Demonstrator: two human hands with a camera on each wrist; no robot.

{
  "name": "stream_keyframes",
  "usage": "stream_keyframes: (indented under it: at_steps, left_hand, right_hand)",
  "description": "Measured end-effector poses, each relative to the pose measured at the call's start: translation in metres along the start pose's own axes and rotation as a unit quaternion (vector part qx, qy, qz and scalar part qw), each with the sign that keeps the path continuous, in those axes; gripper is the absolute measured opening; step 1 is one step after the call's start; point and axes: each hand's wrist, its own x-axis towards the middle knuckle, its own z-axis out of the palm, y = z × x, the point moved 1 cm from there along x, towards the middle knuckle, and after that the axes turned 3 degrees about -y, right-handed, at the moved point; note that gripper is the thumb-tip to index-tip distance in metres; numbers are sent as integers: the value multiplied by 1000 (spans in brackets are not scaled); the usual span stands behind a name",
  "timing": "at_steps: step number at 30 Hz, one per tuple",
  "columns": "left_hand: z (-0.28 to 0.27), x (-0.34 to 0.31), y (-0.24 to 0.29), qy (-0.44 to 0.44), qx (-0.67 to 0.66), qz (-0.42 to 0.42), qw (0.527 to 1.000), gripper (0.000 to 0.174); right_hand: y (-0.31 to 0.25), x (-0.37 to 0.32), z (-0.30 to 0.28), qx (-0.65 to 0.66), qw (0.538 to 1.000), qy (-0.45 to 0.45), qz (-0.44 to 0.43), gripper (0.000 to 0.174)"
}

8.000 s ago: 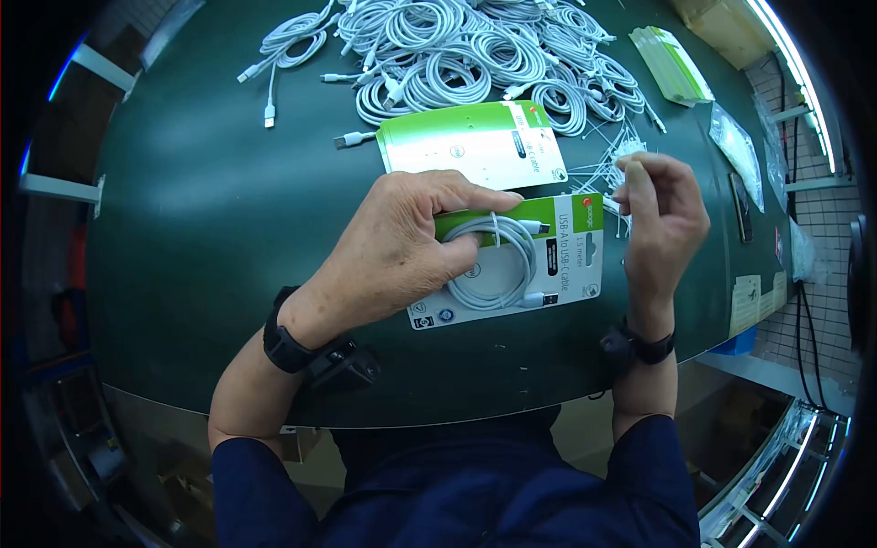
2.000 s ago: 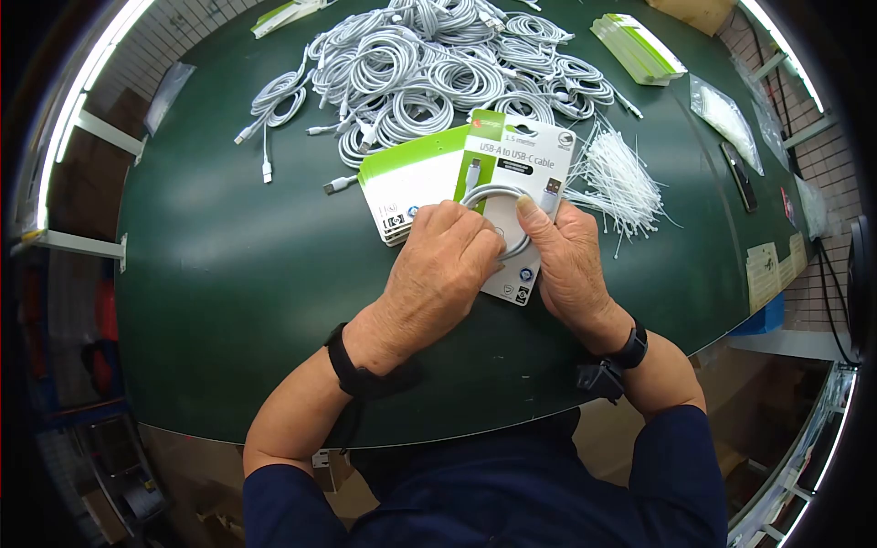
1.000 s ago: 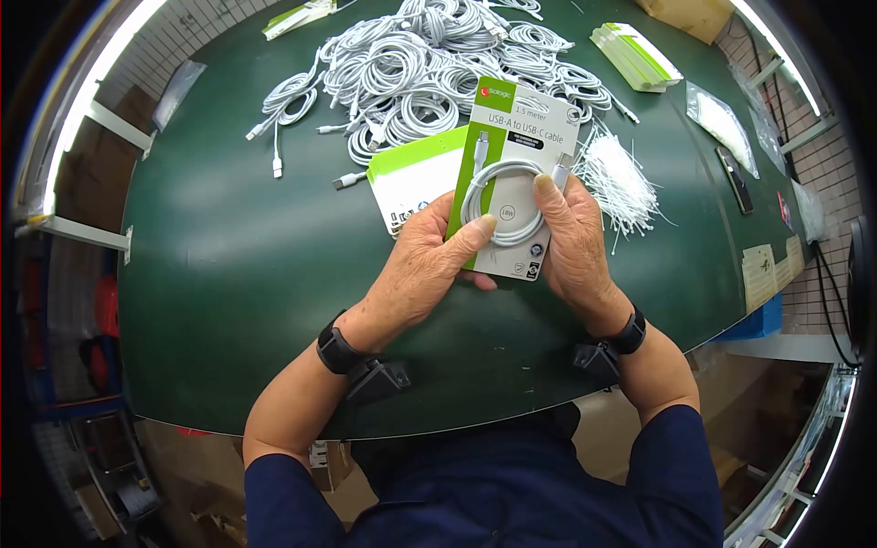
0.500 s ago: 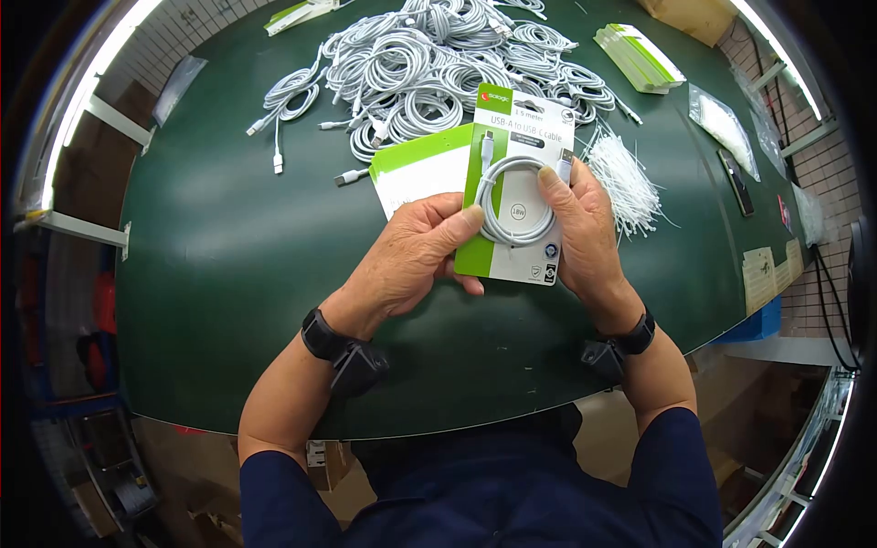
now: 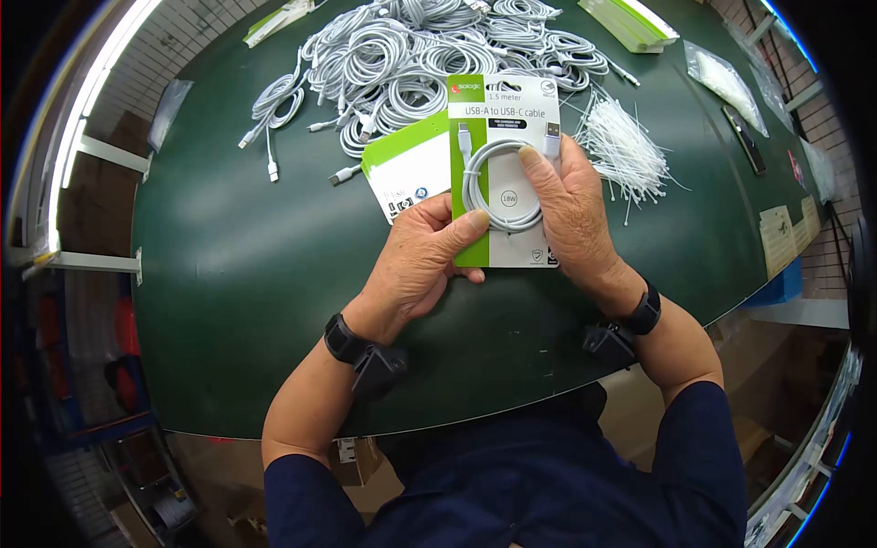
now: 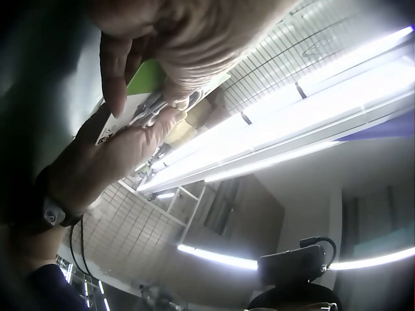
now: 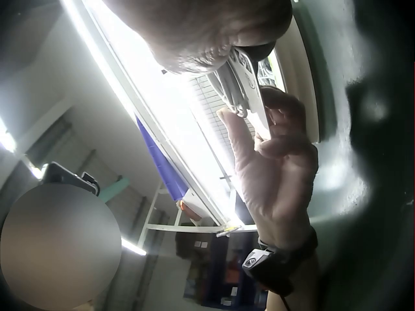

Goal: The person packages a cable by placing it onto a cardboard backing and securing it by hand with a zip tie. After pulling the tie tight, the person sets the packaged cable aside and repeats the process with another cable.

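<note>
Cable card [image 5: 504, 99] gripped at its side edges by left hand [image 5: 416, 260] and right hand [image 5: 575, 219]; bare table [image 5: 228, 237] leftward.

No longer pins the cable card [image 5: 504, 173] flat and sideways near the front edge of the worktop [image 5: 228, 265] with the left hand [image 5: 420, 260] alone, as eight seconds back. Holds it now raised off the surface between both hands, title end toward the far edge, squared up from the tilt of a second ago. Brings the right hand [image 5: 571, 215], then aloft by the cable ties [image 5: 626, 151], onto the card's right edge, thumb on the white coil [image 5: 507, 222]. Shifts the left thumb to the coil's lower left.
</note>
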Motion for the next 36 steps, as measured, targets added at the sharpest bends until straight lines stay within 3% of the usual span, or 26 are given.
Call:
stream_keyframes:
  at_steps: [4, 7, 8, 9, 10, 12, 14, 16, 18, 19, 21, 22, 25, 26, 27, 30, 33, 36]
  left_hand:
    - [18, -2, 10, 39, 5, 10, 999, 34]
    - [15, -6, 16, 32, 91, 16, 995, 34]
    - [13, -6, 21, 37, 134, 20, 990, 35]
    - [11, -6, 26, 45, 176, 26, 983, 35]
    - [9, -8, 31, 59, 275, 92, 955, 34]
    - [6, -11, 41, 99, 459, 217, 856, 32]
    - [11, -21, 54, 110, 505, 224, 826, 31]
    - [16, -28, 64, 105, 539, 226, 804, 36]
    - [18, -32, 70, 89, 557, 274, 779, 40]
    - [20, -35, 72, 80, 566, 296, 765, 42]
    - [21, -40, 76, 76, 536, 308, 783, 50]
    - [22, -42, 77, 74, 519, 313, 792, 55]
    - [23, -43, 82, 90, 431, 328, 836, 68]
    - [19, -41, 83, 67, 456, 343, 818, 78]
    - [18, -39, 83, 65, 481, 374, 790, 79]
    - [18, -37, 79, 62, 535, 400, 741, 72]
    - [17, -38, 78, 54, 548, 334, 765, 55]
    - [14, -35, 77, 47, 515, 342, 784, 42]
  right_hand:
    - [-8, 1, 2, -5, 1000, -5, -7, 31]
    - [-14, 2, -5, -109, 992, -56, -22, 37]
    - [-20, 3, -5, -80, 994, -56, -39, 49]
    - [-28, 5, -8, -156, 982, -15, -105, 55]
    - [-37, 8, -14, -229, 958, 23, -174, 61]
    - [-60, 10, -22, -341, 889, 59, -301, 80]
    - [-89, 4, -14, -465, 797, -34, -384, 78]
    - [-97, -5, -2, -529, 740, -131, -393, 76]
    - [-94, -15, 18, -544, 733, -237, -333, 73]
    - [-90, -15, 18, -522, 749, -242, -329, 74]
    - [-71, -14, 17, -477, 780, -251, -318, 74]
    - [-65, -13, 18, -412, 827, -228, -309, 67]
    - [-57, -10, 13, -323, 910, -161, -204, 58]
    - [-59, -11, 13, -256, 951, -135, -111, 47]
    - [-55, -9, 11, -200, 967, -127, -99, 45]
    - [-43, -3, 6, -83, 988, -112, -65, 43]
    - [-42, -7, 4, -76, 989, -121, -38, 44]
    - [-41, -10, 1, -105, 982, -153, -30, 44]
